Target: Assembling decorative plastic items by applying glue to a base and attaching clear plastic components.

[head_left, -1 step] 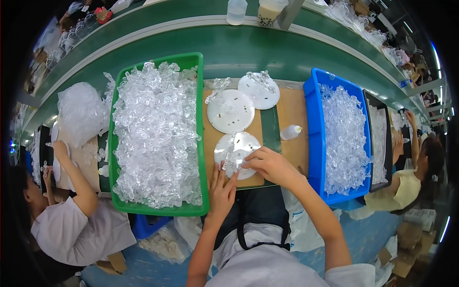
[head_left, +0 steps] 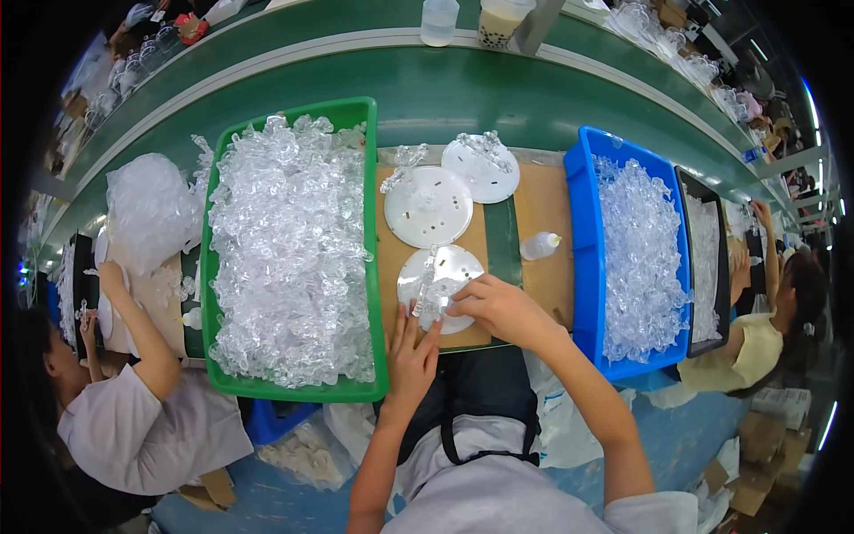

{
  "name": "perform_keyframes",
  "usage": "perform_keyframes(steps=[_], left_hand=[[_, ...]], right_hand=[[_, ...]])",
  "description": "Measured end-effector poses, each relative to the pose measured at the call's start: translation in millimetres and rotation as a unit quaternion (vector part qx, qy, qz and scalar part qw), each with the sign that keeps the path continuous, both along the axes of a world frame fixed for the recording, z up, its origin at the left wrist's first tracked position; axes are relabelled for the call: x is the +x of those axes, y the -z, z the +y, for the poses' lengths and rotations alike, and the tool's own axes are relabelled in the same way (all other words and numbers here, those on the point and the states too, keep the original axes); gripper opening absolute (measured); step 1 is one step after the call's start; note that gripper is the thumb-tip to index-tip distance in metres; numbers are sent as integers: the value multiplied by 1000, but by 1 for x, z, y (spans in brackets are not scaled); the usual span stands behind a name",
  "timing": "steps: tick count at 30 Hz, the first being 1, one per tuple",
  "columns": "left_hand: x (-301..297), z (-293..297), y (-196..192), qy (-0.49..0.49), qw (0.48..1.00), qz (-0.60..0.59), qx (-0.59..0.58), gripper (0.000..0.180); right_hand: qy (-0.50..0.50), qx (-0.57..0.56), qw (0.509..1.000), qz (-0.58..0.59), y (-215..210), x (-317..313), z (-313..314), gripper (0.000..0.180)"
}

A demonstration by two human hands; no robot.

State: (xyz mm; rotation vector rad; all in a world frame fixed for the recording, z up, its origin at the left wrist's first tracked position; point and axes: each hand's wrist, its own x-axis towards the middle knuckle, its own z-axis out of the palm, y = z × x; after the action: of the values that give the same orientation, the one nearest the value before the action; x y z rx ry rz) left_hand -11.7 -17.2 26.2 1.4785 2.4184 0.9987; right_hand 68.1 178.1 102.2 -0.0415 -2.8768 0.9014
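Note:
My left hand (head_left: 414, 351) rests with its fingers spread on the near edge of a clear round plastic disc (head_left: 463, 267), which lies flat on a cardboard mat (head_left: 537, 200). My right hand (head_left: 500, 309) reaches in from the right and pinches a small clear plastic piece (head_left: 431, 292) standing on that disc. Two more discs lie farther back: a white one (head_left: 429, 206), and another (head_left: 482, 167) carrying a few clear pieces. A small white squeeze bottle (head_left: 540, 245) lies on the mat to the right of my right hand.
A green bin (head_left: 381, 267) heaped with clear plastic pieces stands left of the mat, and a blue bin (head_left: 580, 267) of the same pieces stands right. A green conveyor belt (head_left: 463, 98) runs behind. Co-workers sit at my left (head_left: 133, 418) and right (head_left: 765, 347).

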Motion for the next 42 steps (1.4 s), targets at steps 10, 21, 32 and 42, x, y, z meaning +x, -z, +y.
perform_keyframes(steps=[10, 21, 32, 42], left_hand=[[25, 6, -21, -124, 991, -26, 35, 38], [19, 32, -10, -93, 990, -8, 103, 36], [26, 36, -17, -128, 990, 2, 66, 33], [24, 37, -17, -118, 990, 16, 75, 32]], right_hand=[[55, -25, 997, 52, 5, 11, -3, 26], [545, -52, 793, 267, 32, 22, 19, 46], [433, -140, 878, 149, 31, 70, -24, 43], [314, -98, 939, 97, 10, 97, -33, 53]])
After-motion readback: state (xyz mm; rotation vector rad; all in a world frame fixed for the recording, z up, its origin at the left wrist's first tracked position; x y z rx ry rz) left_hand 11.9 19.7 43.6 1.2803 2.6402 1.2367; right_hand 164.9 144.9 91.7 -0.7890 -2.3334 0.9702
